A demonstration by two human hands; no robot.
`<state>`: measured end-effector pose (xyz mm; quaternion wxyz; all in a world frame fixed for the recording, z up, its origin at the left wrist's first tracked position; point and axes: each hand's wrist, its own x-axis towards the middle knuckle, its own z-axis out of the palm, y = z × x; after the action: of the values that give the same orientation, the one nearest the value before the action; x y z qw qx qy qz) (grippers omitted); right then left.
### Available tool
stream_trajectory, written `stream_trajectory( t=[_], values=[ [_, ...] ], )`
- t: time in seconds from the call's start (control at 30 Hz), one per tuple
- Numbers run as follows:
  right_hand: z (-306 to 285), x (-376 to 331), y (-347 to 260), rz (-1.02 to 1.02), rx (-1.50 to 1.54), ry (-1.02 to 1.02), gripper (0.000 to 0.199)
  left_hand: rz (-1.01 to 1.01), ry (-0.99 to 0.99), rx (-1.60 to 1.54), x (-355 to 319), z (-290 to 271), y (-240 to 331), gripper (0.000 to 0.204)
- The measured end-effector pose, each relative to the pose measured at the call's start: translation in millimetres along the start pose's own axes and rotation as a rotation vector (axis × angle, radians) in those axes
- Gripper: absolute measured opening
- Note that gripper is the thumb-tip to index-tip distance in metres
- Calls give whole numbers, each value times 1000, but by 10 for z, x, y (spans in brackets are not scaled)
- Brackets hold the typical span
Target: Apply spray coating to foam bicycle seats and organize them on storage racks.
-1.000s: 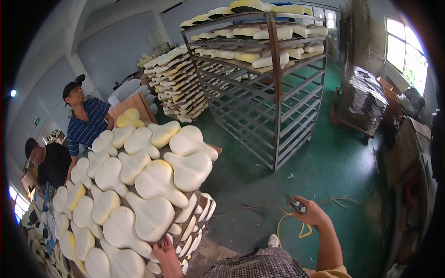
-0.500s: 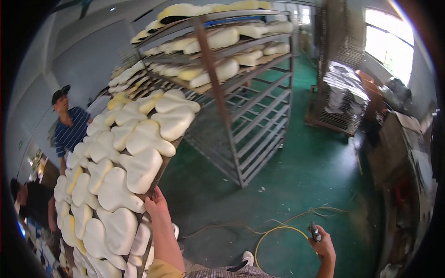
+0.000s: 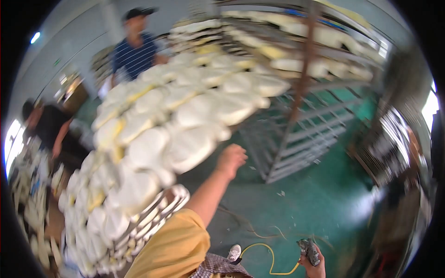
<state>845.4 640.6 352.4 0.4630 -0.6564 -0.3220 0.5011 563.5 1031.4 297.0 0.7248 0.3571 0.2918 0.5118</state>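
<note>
Beside the near right edge of a broad board of white and yellowish foam pieces (image 3: 153,143), my left hand (image 3: 233,161) is closed, with its fingers curled. It is slightly blurred, and I see nothing in it. The foam pieces are rounded and lobed, set in close rows, and look like contoured pillows. At the lower right, my right hand (image 3: 315,265) grips a dirty grey spray gun (image 3: 309,251). A yellow hose (image 3: 272,259) loops from it near the floor.
A metal rack (image 3: 296,111) with foam-laden shelves stands ahead. A person in a striped shirt (image 3: 135,55) stands behind the board; another in black (image 3: 51,132) is at far left. More layered foam (image 3: 139,227) lies below the board. A stacked cart (image 3: 387,143) stands right.
The view has swung left, so board and rack sit farther right. My left hand, earlier on the board's edge, has moved outward, up and right. My right hand still holds the spray gun.
</note>
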Motion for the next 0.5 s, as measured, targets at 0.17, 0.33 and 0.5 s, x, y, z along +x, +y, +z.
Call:
stream_trajectory(
  t=[0.17, 0.33, 0.5],
  values=[
    [967, 297, -847, -141, -138, -493, 43, -279, -182, 630, -1786, -1045, -214, 31],
    [2022, 315, -1528, -462, -243, -966, 52, -121, -69, 1212, -4081, -2415, -388, 37],
    [3184, -17, -1983, -618, -428, -823, 51, -532, 358, 1316, -5789, -3220, -525, 22]
  ],
)
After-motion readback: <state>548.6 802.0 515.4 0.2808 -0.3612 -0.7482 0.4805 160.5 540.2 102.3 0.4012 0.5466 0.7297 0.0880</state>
